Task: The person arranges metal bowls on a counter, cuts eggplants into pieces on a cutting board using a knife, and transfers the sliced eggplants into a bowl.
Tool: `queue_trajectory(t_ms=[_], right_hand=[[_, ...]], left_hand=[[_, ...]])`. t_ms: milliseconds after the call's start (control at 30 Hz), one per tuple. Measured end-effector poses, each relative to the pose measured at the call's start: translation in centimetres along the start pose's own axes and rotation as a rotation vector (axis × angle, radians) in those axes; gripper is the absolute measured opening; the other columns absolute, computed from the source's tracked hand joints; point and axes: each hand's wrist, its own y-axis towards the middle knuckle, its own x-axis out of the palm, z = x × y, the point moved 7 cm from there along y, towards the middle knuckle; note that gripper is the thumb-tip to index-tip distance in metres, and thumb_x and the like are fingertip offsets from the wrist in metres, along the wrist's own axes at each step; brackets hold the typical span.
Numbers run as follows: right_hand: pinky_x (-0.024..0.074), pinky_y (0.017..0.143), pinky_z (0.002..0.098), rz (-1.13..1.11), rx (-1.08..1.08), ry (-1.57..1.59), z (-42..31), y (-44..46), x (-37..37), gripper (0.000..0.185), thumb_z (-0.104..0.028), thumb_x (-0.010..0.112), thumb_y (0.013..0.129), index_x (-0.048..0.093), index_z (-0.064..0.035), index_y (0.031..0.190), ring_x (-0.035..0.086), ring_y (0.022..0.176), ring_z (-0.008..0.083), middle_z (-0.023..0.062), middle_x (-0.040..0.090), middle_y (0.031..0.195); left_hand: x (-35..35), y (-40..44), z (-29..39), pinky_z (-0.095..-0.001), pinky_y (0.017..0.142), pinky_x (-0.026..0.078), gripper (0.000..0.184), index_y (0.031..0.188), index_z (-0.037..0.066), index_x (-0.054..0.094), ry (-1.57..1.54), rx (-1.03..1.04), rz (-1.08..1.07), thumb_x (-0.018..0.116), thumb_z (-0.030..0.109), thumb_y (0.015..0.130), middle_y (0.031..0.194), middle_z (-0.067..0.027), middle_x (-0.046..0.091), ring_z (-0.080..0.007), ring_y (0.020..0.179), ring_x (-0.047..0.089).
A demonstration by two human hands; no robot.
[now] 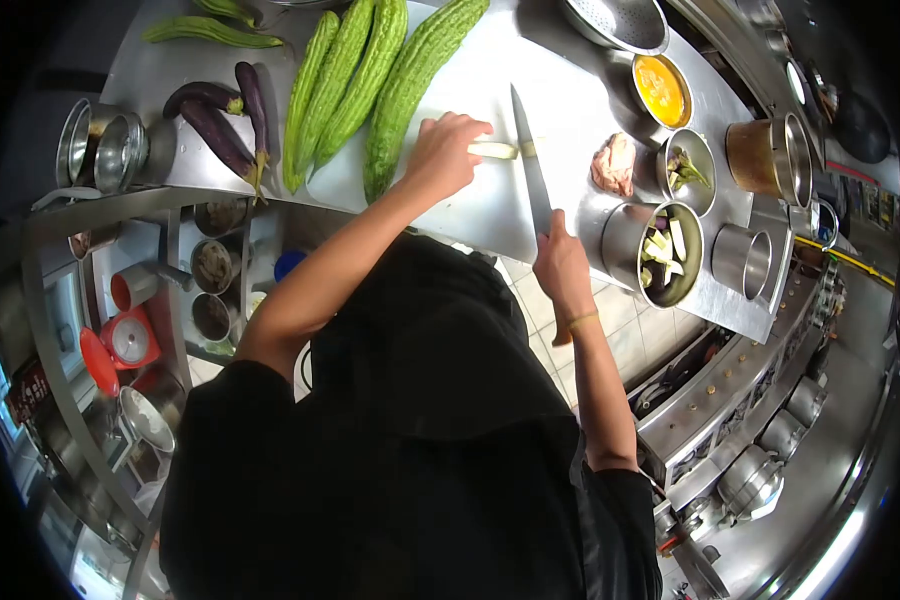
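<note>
My left hand (448, 158) is closed on a pale vegetable strip (492, 150), which looks like eggplant, holding it against the white cutting board (480, 215). The wrapped fingers of my right hand (562, 262) grip a long kitchen knife (532, 165), its blade pointing away from me. This blade lies across the strip's right end, with a short pale piece just beyond it. Left of my left hand, several long green ridged gourds (355, 90) lie side by side, the nearest one (407, 100) close to my forearm.
Purple eggplants (215, 130) lie at the left. On the right are a lump of raw meat (613, 164), a pot of cut eggplant (653, 245), a bowl of stems (686, 170), a bowl of orange liquid (662, 90) and a colander (615, 22). A shelf rack (100, 195) stands at left.
</note>
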Motion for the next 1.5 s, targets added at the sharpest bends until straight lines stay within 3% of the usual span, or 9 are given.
queue_trajectory(t_ms=[67, 133, 467, 733, 1100, 1200, 1267, 1300, 1500], right_hand=[[0.0479, 0.06, 0.0567, -0.017, 0.047, 0.018, -1.5, -1.6, -1.2, 0.02, -0.009, 0.048, 0.093, 0.039, -0.0009, 0.109, 0.061, 0.064, 0.048, 0.025, 0.062, 0.068], [0.0464, 0.061, 0.0575, -0.14, 0.11, -0.029, -2.7, -3.5, -1.3, 0.028, -0.009, 0.054, 0.092, 0.038, 0.0001, 0.113, 0.061, 0.068, 0.0493, 0.031, 0.061, 0.07], [0.0453, 0.06, 0.0582, -0.219, 0.093, -0.036, -4.0, -5.8, 0.5, 0.026, -0.008, 0.053, 0.09, 0.039, 0.0007, 0.111, 0.061, 0.067, 0.0494, 0.0296, 0.062, 0.069], [0.0468, 0.065, 0.0593, -0.059, -0.011, 0.083, -3.2, -0.2, 1.7, 0.026, -0.006, 0.054, 0.091, 0.039, 0.0016, 0.11, 0.06, 0.07, 0.0511, 0.031, 0.061, 0.071], [0.0446, 0.058, 0.0599, -0.208, -0.028, -0.024, -2.6, -4.0, 3.3, 0.021, -0.009, 0.05, 0.091, 0.039, -0.0022, 0.107, 0.06, 0.065, 0.0495, 0.0287, 0.062, 0.068], [0.0485, 0.055, 0.0516, -0.103, -0.151, 0.036, -2.6, -2.0, 2.8, 0.024, -0.007, 0.053, 0.091, 0.041, -0.001, 0.111, 0.063, 0.059, 0.0402, 0.0248, 0.062, 0.068], [0.0507, 0.057, 0.0458, -0.375, 0.054, 0.559, -2.5, -1.7, 1.1, 0.027, -0.003, 0.053, 0.089, 0.044, 0.0038, 0.113, 0.064, 0.062, 0.0385, 0.0249, 0.063, 0.071], [0.0444, 0.045, 0.0271, -0.408, 0.135, 0.723, -0.4, -2.6, 2.1, 0.04, -0.007, 0.057, 0.095, 0.042, 0.0023, 0.131, 0.055, 0.054, 0.0108, 0.0067, 0.058, 0.069], [0.0412, 0.043, 0.0253, -0.098, 0.261, 0.671, 5.2, -7.5, -3.9, 0.038, -0.006, 0.054, 0.096, 0.042, 0.0027, 0.131, 0.051, 0.047, 0.0098, 0.0042, 0.056, 0.062]], left_hand=[[-2.3, -1.4, -0.7, -0.0417, 0.092, 0.043, 0.035, 0.108, 0.004, 0.065, -0.133, -0.052, 0.053, 0.065, -0.009, 0.075, 0.108, -0.0103, 0.062, -0.0297, 0.11, 0.055], [-3.0, -2.8, -1.4, -0.0395, 0.092, 0.047, 0.038, 0.114, 0.001, 0.063, 0.059, -0.044, -0.015, 0.063, -0.009, 0.077, 0.109, -0.0118, 0.062, -0.0319, 0.111, 0.054], [-1.5, -3.0, -1.8, -0.0421, 0.078, 0.05, 0.013, 0.078, 0.001, 0.058, 0.159, -0.063, -0.043, 0.057, -0.011, 0.072, 0.09, -0.012, 0.056, -0.0316, 0.093, 0.057], [-0.8, -3.2, -2.4, -0.0453, 0.074, 0.046, 0.01, 0.086, 0.003, 0.062, 0.085, -0.058, 0.003, 0.061, -0.004, 0.079, 0.09, -0.0136, 0.058, -0.0361, 0.089, 0.058], [-0.4, -3.4, -2.4, -0.0437, 0.079, 0.049, 0.007, 0.081, 0.0, 0.061, -0.021, -0.119, 0.015, 0.06, -0.007, 0.079, 0.09, -0.0135, 0.06, -0.0347, 0.093, 0.059], [-0.3, -3.4, -1.8, -0.0448, 0.081, 0.048, 0.01, 0.082, -0.001, 0.061, 0.079, -0.059, 0.013, 0.061, -0.008, 0.075, 0.093, -0.0165, 0.06, -0.0362, 0.096, 0.058], [-0.3, -4.2, -1.9, -0.0457, 0.083, 0.048, 0.015, 0.085, -0.002, 0.059, 0.215, -0.153, -0.149, 0.061, -0.009, 0.071, 0.097, -0.0197, 0.059, -0.0378, 0.098, 0.058], [-0.7, -4.4, -1.6, -0.0453, 0.084, 0.048, 0.018, 0.088, -0.001, 0.057, 0.201, -0.184, -0.195, 0.058, -0.009, 0.072, 0.1, -0.0205, 0.058, -0.0384, 0.097, 0.058], [-0.1, 2.2, 0.8, -0.0444, 0.082, 0.047, 0.019, 0.094, 0.001, 0.058, 0.004, -0.034, -0.269, 0.053, -0.006, 0.077, 0.105, -0.0207, 0.056, -0.0396, 0.092, 0.057]])
